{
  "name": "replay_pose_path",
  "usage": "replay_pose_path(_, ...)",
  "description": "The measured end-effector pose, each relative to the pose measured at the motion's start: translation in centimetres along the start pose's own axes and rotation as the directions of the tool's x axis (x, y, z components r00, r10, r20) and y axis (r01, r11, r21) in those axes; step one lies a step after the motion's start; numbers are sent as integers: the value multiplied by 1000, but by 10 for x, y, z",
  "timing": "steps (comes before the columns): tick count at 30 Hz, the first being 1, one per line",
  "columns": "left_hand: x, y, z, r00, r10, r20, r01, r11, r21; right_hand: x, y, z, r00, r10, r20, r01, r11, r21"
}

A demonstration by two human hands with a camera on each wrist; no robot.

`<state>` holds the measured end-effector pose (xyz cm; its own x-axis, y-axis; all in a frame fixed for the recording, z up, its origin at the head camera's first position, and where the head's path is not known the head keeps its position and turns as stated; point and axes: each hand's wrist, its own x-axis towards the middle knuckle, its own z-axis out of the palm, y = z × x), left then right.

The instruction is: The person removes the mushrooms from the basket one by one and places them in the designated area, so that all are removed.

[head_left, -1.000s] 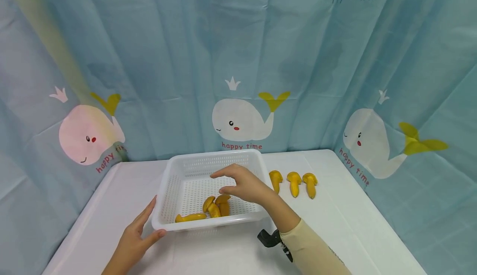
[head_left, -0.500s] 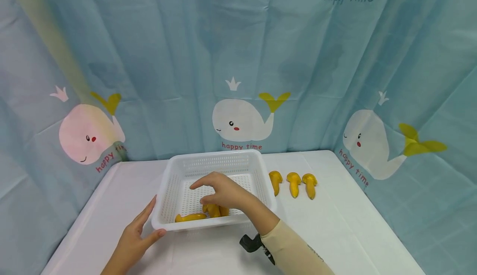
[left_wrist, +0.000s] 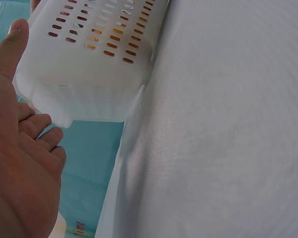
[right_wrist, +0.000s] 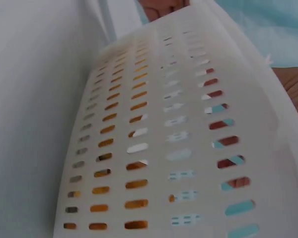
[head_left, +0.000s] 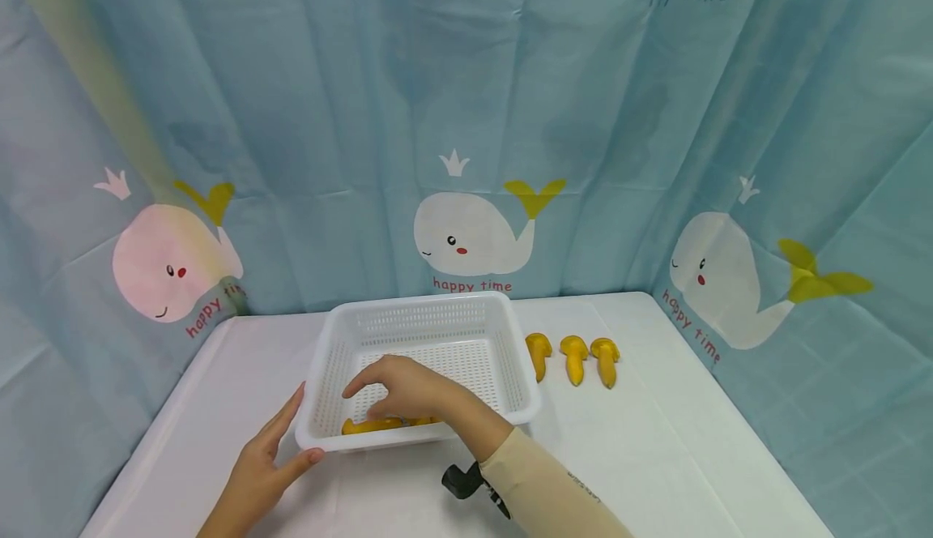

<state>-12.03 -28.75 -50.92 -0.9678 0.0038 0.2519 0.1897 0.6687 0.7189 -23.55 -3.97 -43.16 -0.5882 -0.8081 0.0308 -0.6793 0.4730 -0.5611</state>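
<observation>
A white perforated plastic basket [head_left: 521,335] stands on the white-covered table. My left hand [head_left: 255,465] is at its near left corner, fingers extended along the left side and thumb by the front rim. Inside the basket my right hand [head_left: 408,388] hovers low over the front part, thumb and forefinger curved and apart. Just below its thumb lies a yellow mushroom [head_left: 364,426] on its side. Other yellow mushrooms there are mostly covered by the right hand. In the right wrist view, the basket's slotted wall [right_wrist: 188,148] fills the picture, with yellow showing through the slots.
Right of the basket, three yellow mushrooms stand in a row: one near the rim [head_left: 538,352], a middle one [head_left: 574,357] and an outer one [head_left: 606,361]. A blue whale-print curtain [head_left: 474,117] closes off the back and sides. A black device [head_left: 462,481] hangs below the right wrist.
My right hand has moved left and nearer, down toward the mushroom lying at the basket's front left, and now covers the two beside it. The left hand has stayed put.
</observation>
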Motion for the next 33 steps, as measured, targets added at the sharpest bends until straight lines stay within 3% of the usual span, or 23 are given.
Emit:
replay_pose_path(5,0,-2,1,999,36,-10,-36,999,-12,5,-3,6,999,4,45,-4,1000,-2)
replay_pose_path(12,0,-1,0,999,40,-14,-40,999,-4,11,-1,17,997,8,71,-5,999,-40)
replay_pose_path(20,1,1,-1,1000,-2,-3,2,1000,21,13,1,21,991,91,98,-89,996,-26)
replay_pose_path(33,2,0,-1,1000,-15,-8,15,999,53,20,6,27,980,109,167,-107,994,-20)
